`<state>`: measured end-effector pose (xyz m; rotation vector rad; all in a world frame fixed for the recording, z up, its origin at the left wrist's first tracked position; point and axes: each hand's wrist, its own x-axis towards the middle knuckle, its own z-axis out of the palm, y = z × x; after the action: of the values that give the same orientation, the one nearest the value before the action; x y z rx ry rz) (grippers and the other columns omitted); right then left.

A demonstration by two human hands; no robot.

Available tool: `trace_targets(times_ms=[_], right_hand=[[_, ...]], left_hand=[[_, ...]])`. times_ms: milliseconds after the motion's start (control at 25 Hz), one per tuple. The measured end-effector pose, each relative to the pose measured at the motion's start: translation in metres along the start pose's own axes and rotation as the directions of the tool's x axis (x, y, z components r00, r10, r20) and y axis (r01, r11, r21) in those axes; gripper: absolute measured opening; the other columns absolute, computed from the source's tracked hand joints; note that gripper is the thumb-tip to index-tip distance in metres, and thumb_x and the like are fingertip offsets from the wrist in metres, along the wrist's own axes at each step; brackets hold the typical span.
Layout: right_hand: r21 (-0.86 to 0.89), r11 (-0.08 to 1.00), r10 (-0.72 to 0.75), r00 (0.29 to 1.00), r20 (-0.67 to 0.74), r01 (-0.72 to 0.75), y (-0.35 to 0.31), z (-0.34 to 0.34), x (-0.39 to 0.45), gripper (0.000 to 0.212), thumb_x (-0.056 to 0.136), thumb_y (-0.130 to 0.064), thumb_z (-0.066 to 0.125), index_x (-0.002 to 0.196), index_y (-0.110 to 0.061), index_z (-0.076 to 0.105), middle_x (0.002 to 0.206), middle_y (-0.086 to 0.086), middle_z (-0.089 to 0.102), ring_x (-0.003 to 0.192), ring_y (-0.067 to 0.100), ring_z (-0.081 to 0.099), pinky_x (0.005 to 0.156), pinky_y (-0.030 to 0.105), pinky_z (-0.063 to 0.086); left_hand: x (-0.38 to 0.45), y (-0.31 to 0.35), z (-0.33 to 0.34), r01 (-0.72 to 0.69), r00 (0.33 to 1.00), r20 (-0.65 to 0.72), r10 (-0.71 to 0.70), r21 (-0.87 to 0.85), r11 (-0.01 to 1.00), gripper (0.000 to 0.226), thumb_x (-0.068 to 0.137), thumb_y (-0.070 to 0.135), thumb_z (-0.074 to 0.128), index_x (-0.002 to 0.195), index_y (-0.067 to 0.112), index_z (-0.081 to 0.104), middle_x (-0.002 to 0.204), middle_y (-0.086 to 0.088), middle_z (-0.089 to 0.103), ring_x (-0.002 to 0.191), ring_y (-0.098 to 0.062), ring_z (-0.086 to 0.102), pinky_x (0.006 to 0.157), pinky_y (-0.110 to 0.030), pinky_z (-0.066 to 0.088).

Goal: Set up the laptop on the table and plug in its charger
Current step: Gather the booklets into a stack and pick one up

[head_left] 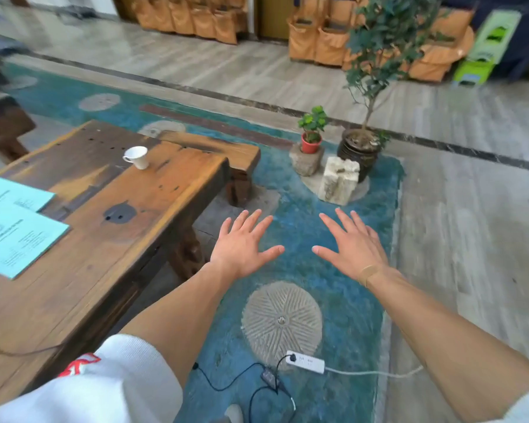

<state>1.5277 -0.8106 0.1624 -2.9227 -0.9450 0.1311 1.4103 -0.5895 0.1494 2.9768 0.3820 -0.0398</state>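
at the far left a long wooden table (110, 233) of rough, dark-stained planks runs from the near corner away into the room. two pale blue printed papers (16, 227) lie on its left part, overlapping, and a white cup (137, 157) stands farther back near the table's far edge. a thin dark cable (19, 351) crosses the near left corner of the tabletop; what it joins to is out of view. no laptop shows in this view.

right of the table, both bare arms reach forward over a blue-green floor (333, 227) set with round grey millstones (282, 320). the left hand (242, 247) is held flat, palm down, fingers spread wide and holding nothing. just beside it the right hand (353, 250) is the same: flat, fingers fanned, empty. a white sleeve shows at the lower left.

below the hands, on the floor, a white power strip (306, 361) lies at the edge of the near millstone with a black plug in it; the black charger brick (270, 377) and its looping lead lie just beside it, to the left.

farther back and right, a small plant in a red pot (311, 143) sits on a stone, next to a taller shrub in a dark pot (361, 154) and a pale stone block (339, 184). beyond is grey plank-pattern flooring, and along the back wall a row of orange-covered chairs (318, 38).
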Motion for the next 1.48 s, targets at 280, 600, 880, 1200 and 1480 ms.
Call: trace_targets(times_ms=[280, 600, 880, 1200, 1480], right_hand=[[-0.024, 0.959, -0.282, 0.959, -0.033, 0.281, -0.071, -0.035, 0.023, 0.076, 0.087, -0.07, 0.04, 0.152, -0.043, 0.01, 0.164, -0.005, 0.005, 0.151, 0.024, 0.002, 0.118, 0.046, 0.018], [-0.007, 0.812, -0.583, 0.812, 0.005, 0.583, -0.206, -0.029, 0.032, 0.076, 0.086, -0.071, 0.041, 0.152, -0.043, 0.013, 0.164, -0.006, 0.006, 0.151, 0.022, 0.003, 0.117, 0.046, 0.021], [0.008, 0.694, -0.719, 0.693, 0.046, 0.72, -0.324, -0.014, 0.029, 0.077, 0.086, -0.072, 0.04, 0.152, -0.044, 0.013, 0.164, -0.006, 0.006, 0.151, 0.023, 0.003, 0.118, 0.046, 0.019], [-0.031, 0.675, -0.732, 0.675, 0.093, 0.737, -0.445, 0.003, 0.062, 0.077, 0.086, -0.071, 0.041, 0.152, -0.041, 0.013, 0.164, -0.004, 0.008, 0.151, 0.024, 0.005, 0.119, 0.049, 0.018], [-0.052, 0.687, -0.718, 0.688, 0.109, 0.725, -0.514, 0.018, 0.087, 0.078, 0.085, -0.073, 0.039, 0.151, -0.04, 0.014, 0.164, -0.003, 0.01, 0.151, 0.025, 0.006, 0.118, 0.051, 0.019]], left_hand=[[-0.08, -0.051, -0.042, 0.272, 0.956, -0.109, -0.273, -0.023, 0.962, 0.081, 0.085, 0.081, 0.023, 0.154, 0.038, 0.014, 0.164, 0.006, 0.009, 0.151, -0.02, 0.004, 0.122, -0.05, 0.004], [-0.209, -0.142, -0.062, 0.644, 0.754, -0.147, -0.64, -0.026, 0.765, 0.082, 0.084, 0.082, 0.017, 0.154, 0.04, 0.011, 0.164, 0.007, 0.008, 0.152, -0.02, 0.002, 0.122, -0.051, 0.001], [-0.297, -0.222, -0.056, 0.799, 0.589, -0.139, -0.796, -0.05, 0.6, 0.083, 0.082, 0.083, 0.016, 0.153, 0.041, 0.01, 0.164, 0.008, 0.01, 0.152, -0.019, 0.004, 0.122, -0.053, 0.003], [-0.312, -0.326, -0.043, 0.806, 0.583, -0.076, -0.809, -0.065, 0.588, 0.081, 0.084, 0.082, 0.02, 0.153, 0.041, 0.011, 0.164, 0.008, 0.009, 0.152, -0.018, 0.005, 0.122, -0.05, 0.001], [-0.315, -0.395, -0.037, 0.82, 0.559, -0.041, -0.828, -0.121, 0.559, 0.08, 0.085, 0.08, 0.024, 0.153, 0.039, 0.014, 0.164, 0.007, 0.012, 0.151, -0.018, 0.007, 0.122, -0.05, 0.004]])
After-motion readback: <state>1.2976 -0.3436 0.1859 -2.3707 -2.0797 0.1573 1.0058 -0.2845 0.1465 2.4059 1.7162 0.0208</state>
